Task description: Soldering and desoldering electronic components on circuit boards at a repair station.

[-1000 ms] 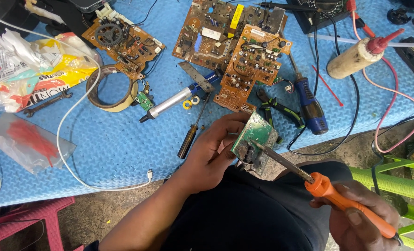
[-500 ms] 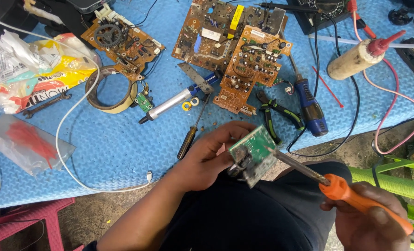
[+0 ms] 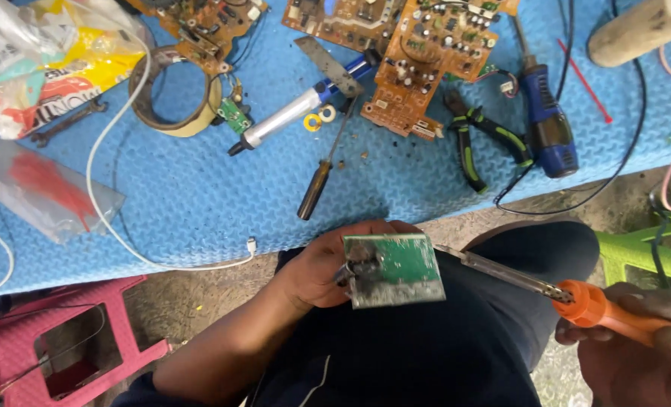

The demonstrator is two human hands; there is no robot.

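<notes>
My left hand point(image 3: 328, 265) holds a small green circuit board point(image 3: 393, 269) over my lap, solder side up, with a dark scorched patch near its left edge. My right hand point(image 3: 637, 350) grips the orange handle of a soldering iron point(image 3: 603, 310). The iron's metal shaft point(image 3: 501, 271) points left, and its tip reaches the right edge of the green board. Both hands are below the front edge of the blue foam mat point(image 3: 200, 203).
On the mat lie brown circuit boards point(image 3: 418, 68), a desoldering pump point(image 3: 290, 117), a screwdriver point(image 3: 316, 185), green-handled pliers point(image 3: 482, 139), a blue screwdriver point(image 3: 546, 124), a tape roll point(image 3: 173, 94), plastic bags point(image 3: 41, 181) and a white cable point(image 3: 124, 234). A pink stool point(image 3: 64, 339) stands lower left.
The view has shifted down and closer. My left hand turned the green board flatter and lowered it over my lap; the soldering iron followed, its tip still at the board's right edge.
</notes>
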